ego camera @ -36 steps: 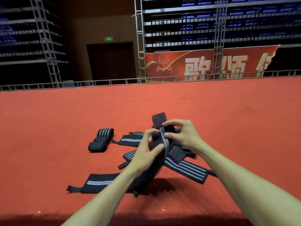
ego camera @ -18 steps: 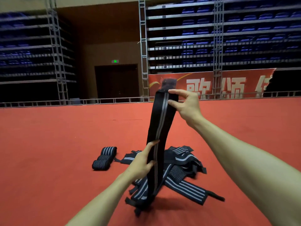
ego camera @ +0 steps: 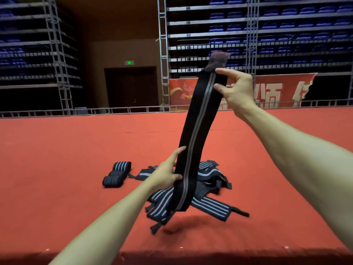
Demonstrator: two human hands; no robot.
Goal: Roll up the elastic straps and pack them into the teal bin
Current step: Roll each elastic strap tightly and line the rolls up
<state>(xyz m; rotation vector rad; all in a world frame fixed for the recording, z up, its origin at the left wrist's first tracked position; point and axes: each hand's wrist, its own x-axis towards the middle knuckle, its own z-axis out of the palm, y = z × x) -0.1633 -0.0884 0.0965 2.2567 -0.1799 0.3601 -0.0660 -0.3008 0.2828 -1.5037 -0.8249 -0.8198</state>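
We see one held strap (ego camera: pixel 198 131) stretched near upright over the red carpet (ego camera: pixel 76 169), top tilted toward 1 o'clock. The right hand (ego camera: pixel 235 92) pinches the upper end. Its thumb (ego camera: pixel 219 87) lies on the striped face and its index finger (ego camera: pixel 225 70) hooks over the top edge, so it is clamped on the strap. A fuzzy fastener tab (ego camera: pixel 218 59) sticks out at 12 o'clock above that pinch, blurred.

The left hand (ego camera: pixel 166 175) grips the strap's left edge low down, with its thumb (ego camera: pixel 177 176) in front and fingertips (ego camera: pixel 178 151) wrapped round the side. A short tail hangs free below it toward 6 o'clock.

Handling, our judgement:
- The strap looks light, soft and floppy.
- It is stretchy, so it will spring back if let go under tension.
- The woven face looks grippy rather than slippery, and it is not fragile.
- The flat ends are the best hold: pinch one end across its width and roll toward the tab, keeping light tension so the coil stays tight.

The pile of loose straps (ego camera: pixel 210 188) lies on the carpet directly behind and under the held one. Two rolled straps (ego camera: pixel 116 175) sit at 9 o'clock of the pile, apart from it. The teal bin is not in view, so we cannot say where the rolls go.
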